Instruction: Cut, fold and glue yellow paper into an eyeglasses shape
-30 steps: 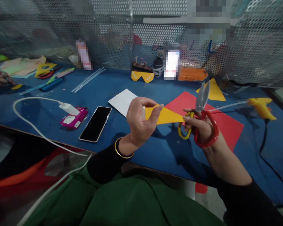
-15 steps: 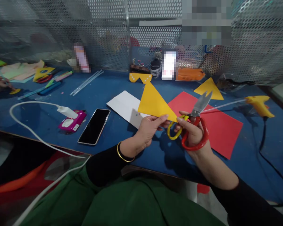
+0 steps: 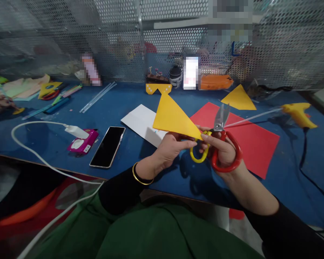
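A yellow paper triangle [image 3: 171,115] is held up over the table between my hands. My left hand [image 3: 169,149] is closed at its lower edge, the thumb along the underside and the other fingers partly hidden behind the paper. Thumb and fingers of my right hand [image 3: 223,149] pinch the triangle's right corner. That same hand also holds scissors [image 3: 226,167] with one red and one yellow handle loop, their blades slightly parted and pointing up and away. Beneath lie a white sheet [image 3: 140,120] and a red sheet [image 3: 255,144].
A yellow glue gun [image 3: 298,111] lies right, its black cord trailing down. Another yellow paper piece [image 3: 239,99] and a yellow cutout [image 3: 158,88] lie behind. A phone [image 3: 108,147] and purple adapter [image 3: 83,142] with a white cable are left. Another person's hand [image 3: 1,103] shows far left.
My left thumb has slid off the paper's face to below its edge. The scissors have turned more upright and their blades have come closer together.
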{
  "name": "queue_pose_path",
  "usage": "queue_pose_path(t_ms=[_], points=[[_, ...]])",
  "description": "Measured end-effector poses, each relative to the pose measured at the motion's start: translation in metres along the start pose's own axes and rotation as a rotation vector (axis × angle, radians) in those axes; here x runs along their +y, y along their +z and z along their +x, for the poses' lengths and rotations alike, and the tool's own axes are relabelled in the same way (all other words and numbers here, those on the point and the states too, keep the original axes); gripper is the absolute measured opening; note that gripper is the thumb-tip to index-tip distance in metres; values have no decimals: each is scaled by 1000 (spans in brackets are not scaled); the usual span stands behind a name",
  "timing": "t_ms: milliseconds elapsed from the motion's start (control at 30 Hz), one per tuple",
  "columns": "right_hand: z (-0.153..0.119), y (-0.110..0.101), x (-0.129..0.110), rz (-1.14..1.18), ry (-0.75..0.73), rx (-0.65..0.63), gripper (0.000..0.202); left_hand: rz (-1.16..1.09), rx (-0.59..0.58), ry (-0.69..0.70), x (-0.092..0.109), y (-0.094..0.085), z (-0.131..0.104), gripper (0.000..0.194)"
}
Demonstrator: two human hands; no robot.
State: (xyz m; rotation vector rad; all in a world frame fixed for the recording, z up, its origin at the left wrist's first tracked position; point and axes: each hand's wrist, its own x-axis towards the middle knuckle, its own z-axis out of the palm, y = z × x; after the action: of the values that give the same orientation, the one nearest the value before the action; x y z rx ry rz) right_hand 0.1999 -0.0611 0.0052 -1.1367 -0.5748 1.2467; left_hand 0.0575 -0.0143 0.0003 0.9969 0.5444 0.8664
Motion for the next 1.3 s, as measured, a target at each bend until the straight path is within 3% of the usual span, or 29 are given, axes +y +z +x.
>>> queue_pose_path(t_ms=[100, 233, 333, 433, 533, 633, 767, 833, 967, 1100, 1300], points=[[1, -3, -3, 30, 129, -97, 28, -13, -73, 5, -2, -5, 2, 41], [-2, -4, -8, 31, 234, -202, 27, 33, -232, 134, 1, -13, 2, 32], [-8, -3, -11, -11, 242, -257, 27, 87, -315, 194, 13, -17, -1, 40], [-14, -3, -14, -35, 248, -310, 26, 287, -358, 183, 27, -20, -3, 33], [-18, -4, -14, -62, 232, -364, 25, 450, -396, 263, 33, -20, -4, 27], [-21, -6, -13, -247, 89, -389, 31, 418, -293, 367, 29, -18, -4, 27], [-31, -16, -18, -464, -115, -275, 41, 295, -144, 360, 18, -12, -4, 25], [-37, -26, -22, -581, -209, -203, 49, 159, -8, 296, 15, -9, -1, 25], [-39, -54, -25, -1079, -465, -106, 67, 12, 213, 138, 13, -6, 3, 24], [-34, -72, -19, -1265, -488, -154, 73, -149, 327, 4, 15, -5, 4, 25], [-32, -67, -3, -1301, -552, -146, 68, -292, 377, -81, 14, -5, 3, 25]])
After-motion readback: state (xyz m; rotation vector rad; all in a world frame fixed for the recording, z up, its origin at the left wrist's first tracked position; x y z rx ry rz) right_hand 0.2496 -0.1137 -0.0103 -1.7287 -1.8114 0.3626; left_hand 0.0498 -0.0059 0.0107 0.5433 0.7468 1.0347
